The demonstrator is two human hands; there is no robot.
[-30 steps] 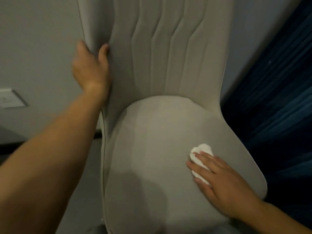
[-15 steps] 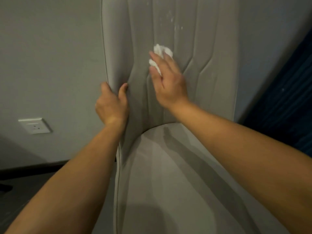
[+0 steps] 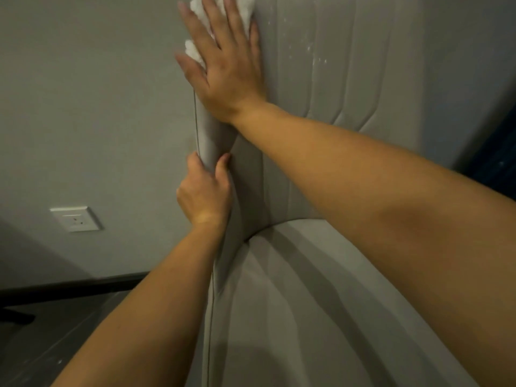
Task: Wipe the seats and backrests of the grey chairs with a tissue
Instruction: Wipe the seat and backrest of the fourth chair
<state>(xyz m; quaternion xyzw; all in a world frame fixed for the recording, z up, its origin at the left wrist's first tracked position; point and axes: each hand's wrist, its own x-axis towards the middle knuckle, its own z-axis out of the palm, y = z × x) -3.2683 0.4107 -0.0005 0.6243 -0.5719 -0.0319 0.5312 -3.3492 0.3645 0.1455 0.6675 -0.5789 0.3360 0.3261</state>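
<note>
Here, right hand [image 3: 223,65] pressed flat on crumpled white tissue [image 3: 245,8] at 12 o'clock of grey upholstered chair backrest [image 3: 349,65]; left hand [image 3: 205,191] gripped backrest edge. Advice: overlapping downward strokes, even pressure, chasing white specks [image 3: 318,61] at 1 o'clock.

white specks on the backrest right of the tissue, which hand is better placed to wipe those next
Right. The right hand already presses the tissue flat on the backrest, beside the specks. The left hand grips the backrest's left edge lower down, steadying the chair.
</note>
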